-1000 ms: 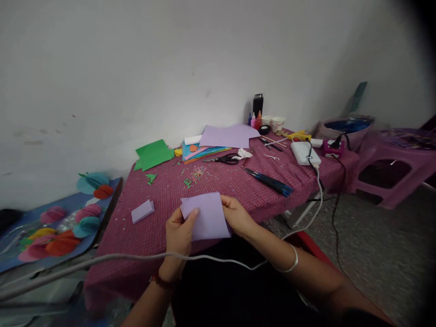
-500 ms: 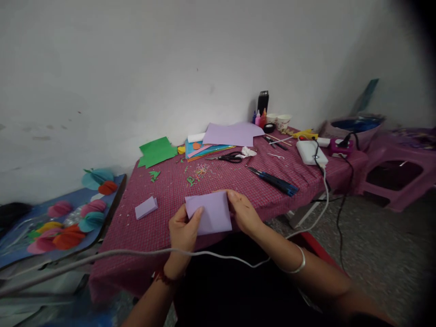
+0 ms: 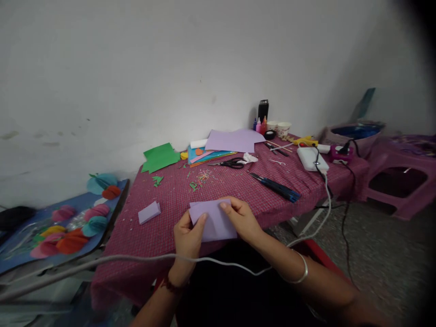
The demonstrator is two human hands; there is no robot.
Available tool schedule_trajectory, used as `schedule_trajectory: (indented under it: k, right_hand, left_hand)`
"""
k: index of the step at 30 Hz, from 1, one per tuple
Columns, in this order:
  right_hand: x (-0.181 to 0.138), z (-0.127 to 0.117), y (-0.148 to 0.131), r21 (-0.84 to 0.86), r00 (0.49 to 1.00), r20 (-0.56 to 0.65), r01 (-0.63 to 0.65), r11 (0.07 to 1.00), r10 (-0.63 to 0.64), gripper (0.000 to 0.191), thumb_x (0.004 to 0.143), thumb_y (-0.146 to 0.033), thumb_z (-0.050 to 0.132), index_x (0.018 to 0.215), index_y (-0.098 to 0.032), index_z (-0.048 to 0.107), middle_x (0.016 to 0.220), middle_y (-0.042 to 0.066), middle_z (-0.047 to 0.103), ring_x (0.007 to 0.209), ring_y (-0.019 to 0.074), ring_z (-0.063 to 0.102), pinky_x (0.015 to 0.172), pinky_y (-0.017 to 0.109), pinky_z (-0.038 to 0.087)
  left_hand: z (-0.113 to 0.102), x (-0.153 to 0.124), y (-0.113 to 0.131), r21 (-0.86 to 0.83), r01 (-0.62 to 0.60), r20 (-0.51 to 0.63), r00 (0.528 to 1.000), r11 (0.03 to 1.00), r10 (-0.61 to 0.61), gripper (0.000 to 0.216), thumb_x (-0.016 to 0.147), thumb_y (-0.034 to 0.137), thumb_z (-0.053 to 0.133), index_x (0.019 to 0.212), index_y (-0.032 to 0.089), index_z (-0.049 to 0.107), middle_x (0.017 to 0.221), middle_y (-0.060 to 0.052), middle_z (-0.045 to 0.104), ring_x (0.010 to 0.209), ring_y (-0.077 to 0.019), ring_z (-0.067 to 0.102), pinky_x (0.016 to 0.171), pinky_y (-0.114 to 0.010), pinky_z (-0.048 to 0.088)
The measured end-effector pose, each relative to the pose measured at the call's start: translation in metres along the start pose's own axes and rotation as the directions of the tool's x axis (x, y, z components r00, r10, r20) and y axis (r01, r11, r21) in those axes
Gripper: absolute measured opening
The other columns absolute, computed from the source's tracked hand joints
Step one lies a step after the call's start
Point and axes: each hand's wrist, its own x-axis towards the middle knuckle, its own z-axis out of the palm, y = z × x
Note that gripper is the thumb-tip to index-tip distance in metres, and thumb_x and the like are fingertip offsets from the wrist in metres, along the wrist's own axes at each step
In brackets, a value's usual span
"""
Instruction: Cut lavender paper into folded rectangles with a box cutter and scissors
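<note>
Pale wall fills the upper frame. Below it, centre, the desk under a red checked cloth. Pink stool at right edge; blue surface at lower left, bearing coloured paper ornaments.

Large purple sheet lies flat, upper centre of the desk; green paper to its left, near the wall.

Lower centre: left grip pinches the left side of a purple paper, thumb on the front face. Right grip is clamped on its upper right corner, thumb in front also. Paper is held up at the desk's near edge, a second edge showing behind its top left.

Black-and-blue tool right of centre. Black scissors mid-desk. Small folded paper at left of the desk. Smallest: coloured scraps, scattered mid-desk.
</note>
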Motion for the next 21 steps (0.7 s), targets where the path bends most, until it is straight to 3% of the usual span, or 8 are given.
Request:
schedule_trajectory:
  k: [4,7,10,12,15,18,21]
  right_hand:
    - [0.000,0.001,0.000,-0.058,0.999,-0.035,0.027,0.998,-0.029,0.035,0.084,-0.051,0.055,0.079,-0.018,0.068,0.071,0.002,0.060,0.066,0.0147,0.050,0.061,0.025,0.039]
    - [0.001,-0.001,0.002,-0.076,0.996,-0.078,0.031,0.997,-0.037,0.034,0.085,-0.050,0.054,0.081,-0.019,0.068,0.072,0.002,0.060,0.067,0.0153,0.049,0.062,0.026,0.039]
    - [0.002,-0.002,0.003,-0.053,0.991,-0.129,0.016,0.998,-0.022,0.035,0.084,-0.051,0.055,0.081,-0.019,0.067,0.071,0.002,0.057,0.065,0.0150,0.047,0.059,0.025,0.038]
    - [0.004,-0.003,0.002,-0.038,0.991,-0.131,-0.004,0.999,-0.001,0.035,0.084,-0.052,0.055,0.079,-0.019,0.066,0.068,0.001,0.055,0.062,0.0144,0.046,0.057,0.025,0.036]
    - [0.005,-0.006,-0.001,-0.088,0.992,-0.122,0.013,0.996,-0.024,0.033,0.085,-0.048,0.052,0.078,-0.018,0.064,0.065,0.000,0.054,0.060,0.0133,0.046,0.055,0.024,0.036]
    - [0.002,-0.010,-0.007,-0.270,0.990,-0.040,0.122,0.955,-0.138,0.030,0.090,-0.041,0.048,0.079,-0.018,0.064,0.067,0.000,0.058,0.062,0.0134,0.051,0.057,0.024,0.039]
    - [-0.005,-0.008,-0.013,-0.454,0.952,0.207,0.296,0.840,-0.224,0.028,0.094,-0.033,0.044,0.088,-0.017,0.066,0.079,0.003,0.067,0.072,0.0142,0.060,0.066,0.025,0.043]
  left_hand:
    - [0.000,0.000,0.001,0.009,0.016,0.014,1.000,1.000,-0.016,0.033,0.071,0.034,0.075,0.095,0.013,0.068,0.085,-0.006,0.072,0.074,-0.0165,0.065,0.072,-0.029,0.053]
    - [0.003,0.000,0.004,-0.026,-0.053,-0.051,0.997,0.998,0.052,0.030,0.069,0.031,0.076,0.090,0.016,0.062,0.079,-0.002,0.068,0.071,-0.0132,0.064,0.070,-0.025,0.052]
    - [0.005,0.000,0.007,-0.096,-0.110,-0.064,0.992,0.989,0.104,0.044,0.068,0.026,0.077,0.105,0.022,0.055,0.085,0.001,0.067,0.076,-0.0127,0.064,0.072,-0.025,0.051]
    - [0.003,0.002,0.009,-0.096,-0.069,0.012,0.997,0.993,0.071,0.045,0.070,0.028,0.075,0.110,0.022,0.055,0.091,-0.001,0.068,0.080,-0.0144,0.064,0.075,-0.027,0.051]
    - [-0.006,0.006,0.017,0.077,-0.064,0.159,0.986,0.995,0.051,0.020,0.077,0.031,0.067,0.090,0.016,0.062,0.080,-0.002,0.066,0.073,-0.0140,0.061,0.070,-0.026,0.048]
    - [-0.017,0.011,0.035,0.340,-0.249,0.345,0.930,0.907,0.126,0.012,0.080,0.026,0.060,0.075,0.016,0.061,0.070,0.000,0.059,0.067,-0.0125,0.055,0.065,-0.024,0.044]
    - [-0.024,0.011,0.054,0.507,-0.474,0.550,0.821,0.720,0.153,0.012,0.081,0.022,0.056,0.071,0.016,0.060,0.068,0.001,0.056,0.066,-0.0123,0.052,0.064,-0.024,0.041]
